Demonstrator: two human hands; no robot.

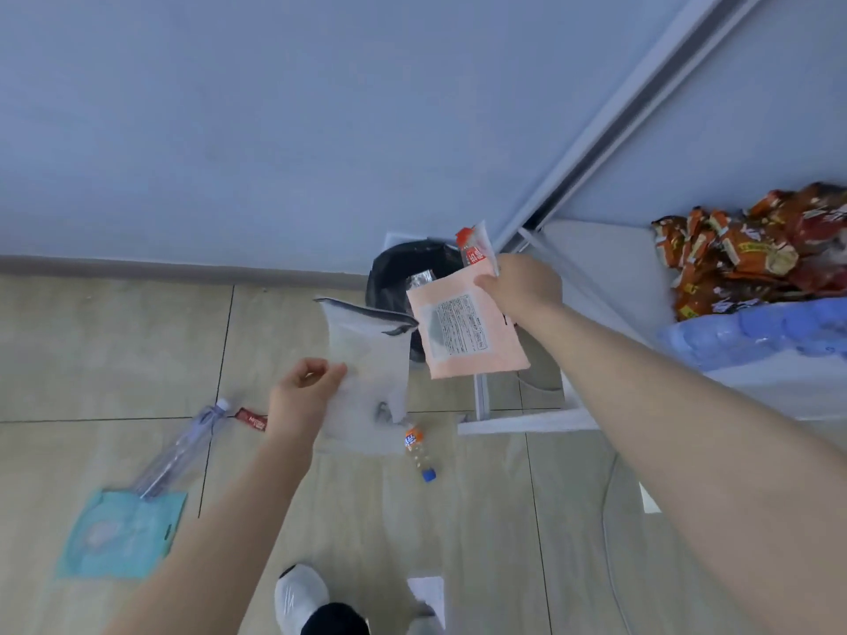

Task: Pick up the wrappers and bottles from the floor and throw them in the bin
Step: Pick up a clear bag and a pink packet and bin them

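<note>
White shoe [300, 598] stood nearest on the tiled floor [114, 341]; beyond it lay a teal wrapper [120, 533], a clear bottle [183, 446], a small orange-labelled bottle [419, 451] and a red wrapper [251, 420]; the left hand [300, 396] pinched a white pouch [366, 359]; the right hand [522, 286] gripped a pink packet [463, 332] and a red-white wrapper [475, 249] over the black-lined bin [394, 277] by the wall.

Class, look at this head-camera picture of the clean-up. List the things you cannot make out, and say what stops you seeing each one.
1. Inside of the bin: head view, mostly covered by the pink wrapper and white bag.
2. Print on the pink wrapper: too small and blurred.
3. Small bottle label: too small; its base is behind the white bag.
4. Right hand fingers: hidden behind the wrappers in its grip.
5. Shoe: cut off by the bottom edge.
</note>
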